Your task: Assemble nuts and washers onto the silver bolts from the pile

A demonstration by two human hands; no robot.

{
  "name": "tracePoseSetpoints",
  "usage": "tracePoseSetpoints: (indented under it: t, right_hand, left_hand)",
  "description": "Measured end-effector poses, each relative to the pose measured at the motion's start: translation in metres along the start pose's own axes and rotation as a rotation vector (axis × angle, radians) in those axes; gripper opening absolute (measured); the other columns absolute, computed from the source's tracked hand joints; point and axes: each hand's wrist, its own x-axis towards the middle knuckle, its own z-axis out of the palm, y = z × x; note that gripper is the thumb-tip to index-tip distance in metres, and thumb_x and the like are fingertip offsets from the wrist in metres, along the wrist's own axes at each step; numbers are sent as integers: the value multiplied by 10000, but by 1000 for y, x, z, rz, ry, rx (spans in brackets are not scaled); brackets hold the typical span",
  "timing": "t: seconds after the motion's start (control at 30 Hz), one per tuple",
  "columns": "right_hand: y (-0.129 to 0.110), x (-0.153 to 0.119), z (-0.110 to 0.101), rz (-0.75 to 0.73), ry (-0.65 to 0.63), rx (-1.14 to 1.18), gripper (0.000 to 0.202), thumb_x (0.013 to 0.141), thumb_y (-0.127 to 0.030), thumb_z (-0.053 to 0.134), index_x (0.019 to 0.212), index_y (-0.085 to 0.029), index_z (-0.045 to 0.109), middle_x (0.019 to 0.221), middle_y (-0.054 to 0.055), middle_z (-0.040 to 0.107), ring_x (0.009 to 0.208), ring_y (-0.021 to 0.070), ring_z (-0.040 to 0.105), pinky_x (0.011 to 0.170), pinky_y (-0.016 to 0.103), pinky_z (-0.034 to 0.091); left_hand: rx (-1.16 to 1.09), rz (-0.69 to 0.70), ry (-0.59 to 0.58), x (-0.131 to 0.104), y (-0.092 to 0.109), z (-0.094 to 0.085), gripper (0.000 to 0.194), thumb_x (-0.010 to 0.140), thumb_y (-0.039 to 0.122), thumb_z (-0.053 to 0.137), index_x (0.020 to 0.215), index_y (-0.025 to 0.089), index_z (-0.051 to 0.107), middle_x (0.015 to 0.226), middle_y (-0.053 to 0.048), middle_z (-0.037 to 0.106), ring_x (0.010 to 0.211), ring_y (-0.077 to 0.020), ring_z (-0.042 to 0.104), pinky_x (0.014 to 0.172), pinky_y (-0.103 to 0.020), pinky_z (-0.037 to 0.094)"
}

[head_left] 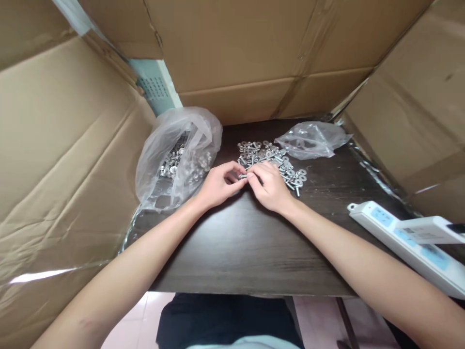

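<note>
Both of my hands meet over the middle of the dark table. A small silver bolt (243, 176) lies between them, its length pointing from one hand to the other. My left hand (221, 183) pinches its left end between thumb and fingers. At the other end, my right hand (268, 184) has its thumb and fingers pressed together around it. Just behind my hands spreads a loose pile of silver bolts and washers (269, 153). Left of my left hand, a clear plastic bag (198, 128) holds more small metal parts (172, 164).
A crumpled clear bag (314, 139) lies behind the pile at the right. On the right side of the table (218, 252) is a white power strip (407, 242) with a plugged-in adapter (428, 230). Cardboard walls (247, 43) enclose the back and both sides.
</note>
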Motion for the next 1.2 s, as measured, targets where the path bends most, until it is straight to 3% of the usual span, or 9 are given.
tracePoseSetpoints:
  t: [0.27, 0.67, 1.0, 1.2]
  right_hand:
    - [0, 0, -3, 34, -48, 48, 170, 978, -265, 478, 884, -216, 611, 894, 61, 712, 922, 259, 572, 867, 425, 344]
    - [-2, 0, -3, 49, -67, 44, 247, 1025, -268, 429, 855, -220, 602, 896, 54, 708, 910, 244, 563, 858, 411, 341]
    - [0, 1, 1, 34, -24, -11, 290, 1048, -279, 395, 808, -227, 548, 858, 54, 688, 878, 237, 561, 830, 397, 344]
    - [2, 1, 1, 22, -27, -48, 351, 1074, -314, 373, 764, -227, 514, 795, 48, 653, 829, 229, 537, 797, 385, 327]
  left_hand:
    - [20, -29, 4, 0, 1, -1, 219, 853, 346, 751, 972, 171, 692, 913, -23, 738, 711, -121, 680, 642, -211, 541]
    - [34, -50, -6, 1, 2, -2, 200, 838, 332, 731, 943, 168, 689, 848, -22, 734, 701, -128, 670, 643, -221, 545]
    - [31, -34, -1, 1, -2, -1, 238, 847, 361, 746, 984, 172, 699, 935, -40, 757, 734, -137, 703, 681, -240, 579]
    - [81, -20, -16, 0, -3, -1, 229, 852, 355, 737, 981, 170, 699, 821, -13, 734, 639, -115, 660, 610, -212, 533]
